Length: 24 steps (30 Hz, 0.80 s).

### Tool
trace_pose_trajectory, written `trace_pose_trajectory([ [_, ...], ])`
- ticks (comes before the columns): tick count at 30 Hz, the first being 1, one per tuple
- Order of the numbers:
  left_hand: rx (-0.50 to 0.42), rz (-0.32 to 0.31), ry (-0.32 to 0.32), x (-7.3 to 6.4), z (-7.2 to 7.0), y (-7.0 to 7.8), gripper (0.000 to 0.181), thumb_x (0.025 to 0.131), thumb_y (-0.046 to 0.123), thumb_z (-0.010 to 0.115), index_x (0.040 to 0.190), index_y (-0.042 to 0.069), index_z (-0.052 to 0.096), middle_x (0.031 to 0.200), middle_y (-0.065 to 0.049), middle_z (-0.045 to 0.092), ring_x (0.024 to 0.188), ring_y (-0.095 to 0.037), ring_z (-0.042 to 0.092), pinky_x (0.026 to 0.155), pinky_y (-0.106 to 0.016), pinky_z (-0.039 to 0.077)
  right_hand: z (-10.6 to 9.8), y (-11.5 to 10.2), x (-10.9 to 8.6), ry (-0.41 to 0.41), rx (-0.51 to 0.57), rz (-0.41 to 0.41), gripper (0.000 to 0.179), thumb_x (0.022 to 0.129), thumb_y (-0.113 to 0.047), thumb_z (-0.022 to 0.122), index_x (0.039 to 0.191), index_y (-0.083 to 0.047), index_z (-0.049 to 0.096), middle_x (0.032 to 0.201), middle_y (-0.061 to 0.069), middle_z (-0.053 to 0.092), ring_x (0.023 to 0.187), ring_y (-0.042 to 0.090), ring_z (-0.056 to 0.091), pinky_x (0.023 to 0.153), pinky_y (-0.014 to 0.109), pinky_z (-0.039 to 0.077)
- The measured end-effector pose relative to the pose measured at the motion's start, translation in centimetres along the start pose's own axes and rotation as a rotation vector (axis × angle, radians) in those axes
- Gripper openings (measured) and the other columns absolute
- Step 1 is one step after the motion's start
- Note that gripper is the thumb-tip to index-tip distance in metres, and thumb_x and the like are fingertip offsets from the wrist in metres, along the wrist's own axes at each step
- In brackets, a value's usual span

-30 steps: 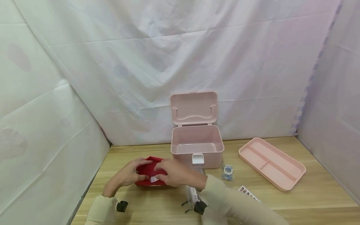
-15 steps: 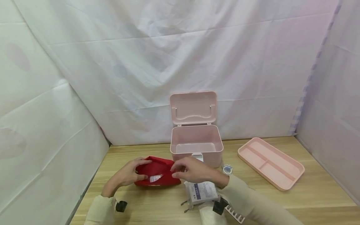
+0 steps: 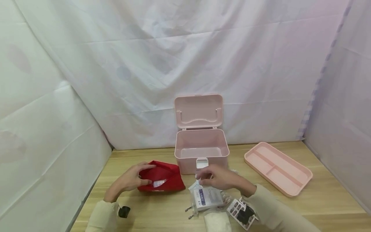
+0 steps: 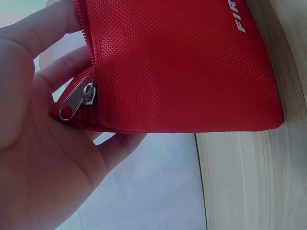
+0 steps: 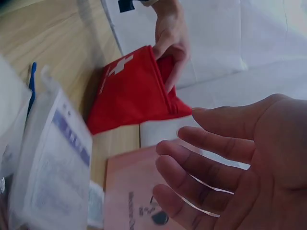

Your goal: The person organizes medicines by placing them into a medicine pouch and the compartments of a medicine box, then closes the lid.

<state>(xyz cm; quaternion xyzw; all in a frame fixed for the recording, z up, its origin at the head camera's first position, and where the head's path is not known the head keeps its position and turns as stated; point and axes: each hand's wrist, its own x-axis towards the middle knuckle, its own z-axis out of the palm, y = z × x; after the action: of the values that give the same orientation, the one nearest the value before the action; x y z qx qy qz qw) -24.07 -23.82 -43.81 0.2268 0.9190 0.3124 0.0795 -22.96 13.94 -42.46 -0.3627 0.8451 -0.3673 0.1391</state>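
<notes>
Red woven-fabric zip pouch with a gaping mouth here, and we've got it on the wood-grain counter, just left of the pale pink plastic box. Can't tell if the two touch. Our left hand grips the pouch's end farthest from the box, fingers and thumb curled round the edge by the silver metal zip pull. Our guess: that's to hold the slack fabric spread, since soft cloth like that would probably flop together if we let go. A white printed patch shows inside; label or packet, we honestly can't say.

Our right hand holds nothing, fingers relaxed and a bit apart, in front of the box, near a flat clear-wrapped white packet with a dark blue stripe. A soft white packet and a pale blister card of dark pills lie nearer us than the box, probably bunched there for easy reach. Right of the box sits a shallow pink divided plastic tray, likely parked there so it doesn't block the box's inside.
</notes>
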Motion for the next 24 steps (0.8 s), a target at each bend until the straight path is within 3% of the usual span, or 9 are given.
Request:
trace_pose_trajectory([
  [5,-0.007,-0.025,0.005,0.0,-0.1,0.0,0.054,0.082,0.011,0.078,0.133,0.009,0.062,0.135,-0.019,0.056,0.123,-0.044,0.049,0.092,-0.057,0.051,-0.6,1.7,-1.0,0.01,-0.022,0.013,0.016,0.094,-0.014,0.065,0.107,-0.01,0.073,0.102,0.0,0.073,0.092,0.009,0.064,0.081,0.027,0.053],
  [11,-0.007,-0.013,-0.004,0.1,-0.2,-0.1,0.054,0.082,0.01,0.079,0.133,0.009,0.061,0.131,-0.017,0.058,0.114,-0.034,0.054,0.088,-0.049,0.055,-1.0,3.7,-1.8,0.059,-0.036,0.05,0.015,0.093,-0.007,0.063,0.103,-0.007,0.073,0.098,0.004,0.072,0.088,0.01,0.062,0.078,0.027,0.052],
  [18,-0.012,-0.02,-0.007,0.2,-0.1,-0.1,0.055,0.082,0.01,0.079,0.133,0.009,0.061,0.13,-0.016,0.058,0.112,-0.032,0.055,0.087,-0.046,0.056,-0.8,5.3,-1.8,0.103,-0.039,0.102,0.016,0.09,-0.005,0.064,0.104,-0.002,0.072,0.1,0.01,0.072,0.092,0.018,0.064,0.081,0.033,0.053],
  [24,-0.022,-0.044,-0.016,0.2,-0.1,0.0,0.056,0.081,0.01,0.08,0.133,0.009,0.061,0.128,-0.015,0.059,0.111,-0.031,0.055,0.085,-0.045,0.057,0.4,6.6,-1.3,0.122,0.011,0.086,0.016,0.087,0.0,0.065,0.103,0.004,0.068,0.087,0.006,0.07,0.081,0.013,0.062,0.073,0.028,0.053],
])
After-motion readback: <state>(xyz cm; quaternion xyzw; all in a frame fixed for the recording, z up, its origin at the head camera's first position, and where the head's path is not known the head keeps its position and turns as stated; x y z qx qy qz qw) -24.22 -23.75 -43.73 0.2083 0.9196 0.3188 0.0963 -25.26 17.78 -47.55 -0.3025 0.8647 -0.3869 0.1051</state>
